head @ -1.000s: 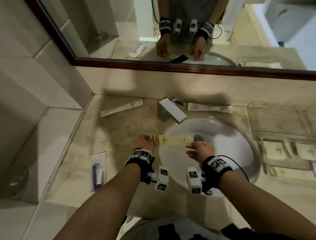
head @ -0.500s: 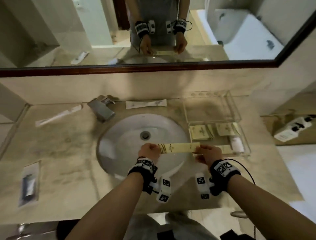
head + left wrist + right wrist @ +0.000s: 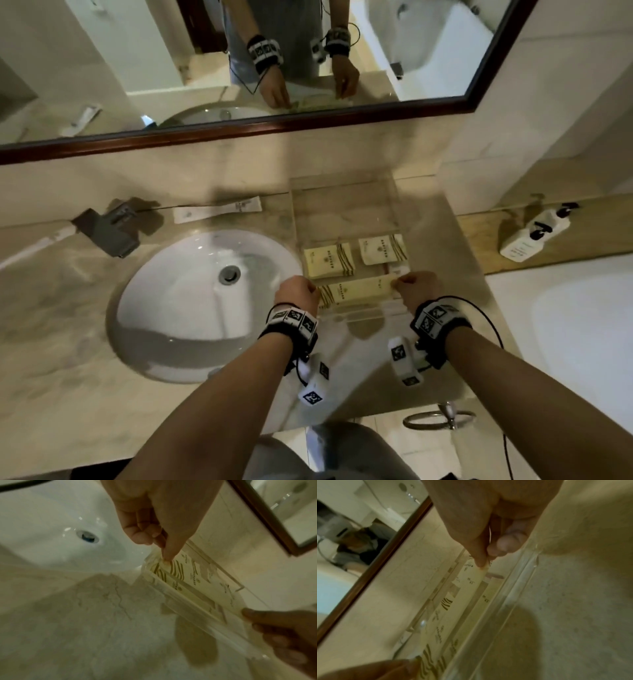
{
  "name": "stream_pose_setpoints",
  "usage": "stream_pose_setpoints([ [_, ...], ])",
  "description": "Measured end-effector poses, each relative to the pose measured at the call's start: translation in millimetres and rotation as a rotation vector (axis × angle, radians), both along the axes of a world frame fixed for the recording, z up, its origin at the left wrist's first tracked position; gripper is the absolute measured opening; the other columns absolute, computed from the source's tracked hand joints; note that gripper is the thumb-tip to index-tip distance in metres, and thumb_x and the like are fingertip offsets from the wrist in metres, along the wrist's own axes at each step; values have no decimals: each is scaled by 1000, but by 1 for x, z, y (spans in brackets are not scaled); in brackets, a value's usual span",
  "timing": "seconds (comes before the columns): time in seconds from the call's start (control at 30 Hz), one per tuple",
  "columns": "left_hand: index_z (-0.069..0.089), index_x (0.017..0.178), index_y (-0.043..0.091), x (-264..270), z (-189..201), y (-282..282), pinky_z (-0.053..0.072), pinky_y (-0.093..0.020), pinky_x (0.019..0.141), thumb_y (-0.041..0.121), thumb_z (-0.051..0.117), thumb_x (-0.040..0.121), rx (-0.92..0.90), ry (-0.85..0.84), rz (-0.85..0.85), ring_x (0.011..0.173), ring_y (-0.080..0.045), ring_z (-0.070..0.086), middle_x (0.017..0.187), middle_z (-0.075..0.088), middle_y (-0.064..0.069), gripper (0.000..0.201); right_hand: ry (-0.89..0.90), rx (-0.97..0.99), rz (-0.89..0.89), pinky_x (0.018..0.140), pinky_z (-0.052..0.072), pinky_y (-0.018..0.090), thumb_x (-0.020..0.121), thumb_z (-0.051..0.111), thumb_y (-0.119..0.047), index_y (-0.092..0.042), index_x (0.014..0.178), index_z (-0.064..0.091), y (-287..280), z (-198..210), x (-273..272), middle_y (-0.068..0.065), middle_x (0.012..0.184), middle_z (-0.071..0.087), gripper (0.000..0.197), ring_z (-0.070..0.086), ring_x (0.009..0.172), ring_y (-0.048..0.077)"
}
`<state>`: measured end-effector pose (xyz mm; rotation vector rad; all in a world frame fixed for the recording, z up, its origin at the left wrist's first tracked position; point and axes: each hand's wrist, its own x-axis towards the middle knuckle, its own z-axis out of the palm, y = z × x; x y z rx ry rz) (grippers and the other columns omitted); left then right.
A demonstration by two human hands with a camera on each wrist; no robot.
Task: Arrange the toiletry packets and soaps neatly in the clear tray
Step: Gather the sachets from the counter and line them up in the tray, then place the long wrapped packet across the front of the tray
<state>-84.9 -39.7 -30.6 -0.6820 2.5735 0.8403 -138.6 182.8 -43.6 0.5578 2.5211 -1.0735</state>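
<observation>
**A:** Long packet (image 3: 356, 290) sat level across the near end of the clear tray (image 3: 344, 202), just below rim height, short ends pinched. Left hand (image 3: 297, 295) had thumb and index tip on the striped end, other fingers curled in. Right hand (image 3: 416, 287) had a thumb-and-index pinch on the plain end.

**B:** Touching the tray floor?

**A:** Couldn't tell. Wrist views showed it inside the walls, running along the near wall; contact underneath was hidden.

**B:** What else was in there?

**A:** Two square packets (image 3: 328, 260) side by side just behind it, plus a small white packet (image 3: 397, 269) by the right fingertips. Far half of the tray looked bare. White sachet (image 3: 219, 210) lay on the counter (image 3: 68, 394) behind the sink (image 3: 191, 301), not yet in.

**B:** Risks?

**A:** My read: packet was nearly as long as the tray is wide, so uneven release would likely leave one end riding up a side wall. Fingers were tight against the walls, so pulling out could drag it askew or nudge the squares. Tray looked light; a knuckle bump might slide it toward the basin.
</observation>
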Motion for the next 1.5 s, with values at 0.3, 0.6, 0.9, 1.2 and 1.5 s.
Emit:
stream_pose_setpoints([
  [0.3, 69, 85, 13, -4, -11, 8, 52, -33, 70, 29, 54, 87, -299, -32, -236, 80, -27, 64, 91, 65, -7, 23, -36, 411, 407, 63, 46, 27, 89, 58, -32, -20, 64, 55, -3, -13, -7, 3, 76, 66, 28, 54, 68, 23],
  [0.6, 53, 108, 19, 3, -17, 5, 53, -36, 73, 31, 51, 94, -267, 48, -223, 86, -25, 63, 104, 60, -3, 19, -9, 454, 432, 63, 41, 30, 88, 52, -25, -14, 96, 55, -7, -7, -3, 11, 93, 64, 14, 60, 80, 30],
  [0.9, 51, 124, 15, -2, -12, 3, 52, -44, 85, 23, 43, 97, -276, -29, -496, 107, -33, 56, 125, 45, -12, 29, -78, 366, 726, 88, 52, 39, 87, 56, -40, -29, 118, 50, -49, -5, 2, 2, 122, 57, 34, 60, 104, 25],
  [1.2, 53, 120, 14, -6, -19, -6, 51, -46, 86, 23, 46, 97, -232, -5, -524, 108, -32, 55, 126, 45, -10, 27, -101, 390, 697, 90, 51, 37, 85, 60, -36, -26, 109, 54, -63, 13, 2, 4, 122, 51, 27, 58, 103, 23],
  [1.5, 51, 125, 19, -16, 13, -134, 48, -37, 93, 41, 51, 95, -64, 70, -90, 113, -25, 56, 129, 51, -3, 37, 29, 201, 593, 73, 49, 29, 90, 50, -31, -21, 99, 66, -192, 46, -43, 5, 101, 69, 21, 62, 85, 24],
])
